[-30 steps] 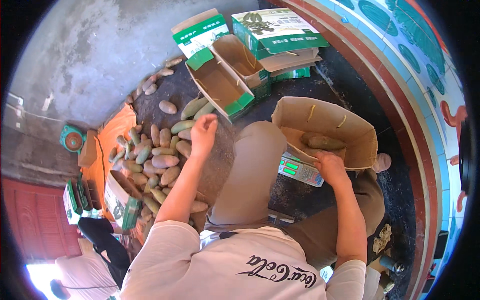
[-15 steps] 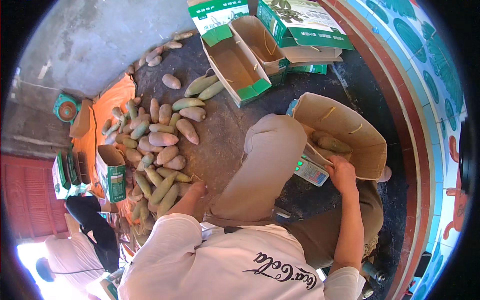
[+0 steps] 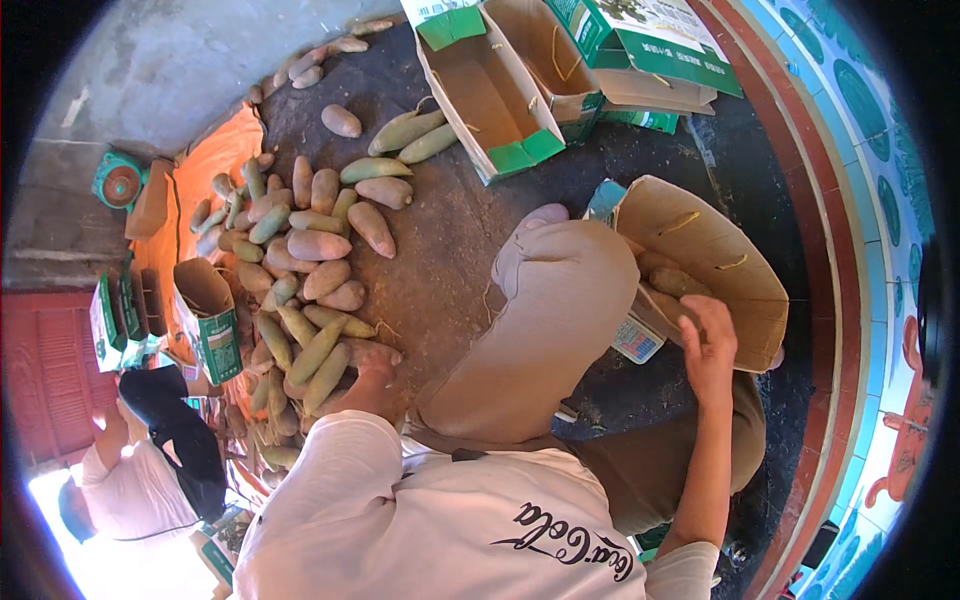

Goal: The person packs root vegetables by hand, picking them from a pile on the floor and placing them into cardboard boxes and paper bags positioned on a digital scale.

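My right hand [image 3: 710, 345] is raised at the near side of an open cardboard carton [image 3: 740, 230], its fingers apart and holding nothing. Inside the carton lie tan-green elongated gourds [image 3: 678, 282], partly hidden by its near wall. Beside that wall, a grey scale with a keypad [image 3: 638, 340] shows between my knee and my right hand. My left hand [image 3: 374, 364] reaches down at the near right edge of a pile of long gourds [image 3: 320, 245], green to pinkish tan. It is against the pile, but its fingers blend with the gourds, so its grip cannot be made out.
Open green-and-brown cartons [image 3: 490, 90] stand at the far side. Another carton [image 3: 205, 310] sits left of the pile on an orange sheet [image 3: 215, 160]. A green round-faced device [image 3: 120, 183] is by the wall. Another person [image 3: 140, 490] is at lower left.
My right hand has let go of the carton's near edge and lifted, fingers spreading. My left hand has moved slightly up and left, against the pile. The whole view has shifted a little.
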A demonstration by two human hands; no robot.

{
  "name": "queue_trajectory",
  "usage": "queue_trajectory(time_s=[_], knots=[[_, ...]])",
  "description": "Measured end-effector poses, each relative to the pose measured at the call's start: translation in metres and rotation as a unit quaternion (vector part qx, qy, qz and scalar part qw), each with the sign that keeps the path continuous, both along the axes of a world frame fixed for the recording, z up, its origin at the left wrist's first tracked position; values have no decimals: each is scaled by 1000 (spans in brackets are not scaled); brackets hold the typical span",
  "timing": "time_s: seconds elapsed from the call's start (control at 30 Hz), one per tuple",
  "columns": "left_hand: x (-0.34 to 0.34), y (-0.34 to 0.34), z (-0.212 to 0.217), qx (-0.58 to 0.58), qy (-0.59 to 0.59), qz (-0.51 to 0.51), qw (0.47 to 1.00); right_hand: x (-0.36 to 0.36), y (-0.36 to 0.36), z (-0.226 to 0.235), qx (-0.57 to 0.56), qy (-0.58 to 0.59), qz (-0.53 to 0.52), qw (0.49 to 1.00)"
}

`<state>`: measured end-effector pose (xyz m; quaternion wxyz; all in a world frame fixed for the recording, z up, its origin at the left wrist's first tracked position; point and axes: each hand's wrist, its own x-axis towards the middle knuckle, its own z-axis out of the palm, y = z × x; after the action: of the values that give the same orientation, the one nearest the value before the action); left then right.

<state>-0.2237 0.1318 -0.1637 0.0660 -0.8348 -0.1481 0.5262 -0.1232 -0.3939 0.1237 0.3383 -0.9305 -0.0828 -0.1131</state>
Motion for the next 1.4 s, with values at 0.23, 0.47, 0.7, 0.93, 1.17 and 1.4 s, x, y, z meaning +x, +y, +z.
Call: queue_trajectory(time_s=[0.23,0.47,0.7,0.93,1.17,1.4], knots=[[1,-18,2,-10,14,-31,999,-16,77,98,414,34,186,890],[2,-20,6,18,-35,-37,999,-13,120,127,622,133,381,670],[10,-28,23,9,-71,-47,996,-43,143,148,727,217,211,616],[23,-25,13,13,-2,-33,999,-38,178,160,799,214,82,556],[14,-10,0,14,-42,-86,995,-36,192,154,846,248,52,469],[24,-14,3,15,-7,-174,985,-31,193,125,790,210,185,545]])
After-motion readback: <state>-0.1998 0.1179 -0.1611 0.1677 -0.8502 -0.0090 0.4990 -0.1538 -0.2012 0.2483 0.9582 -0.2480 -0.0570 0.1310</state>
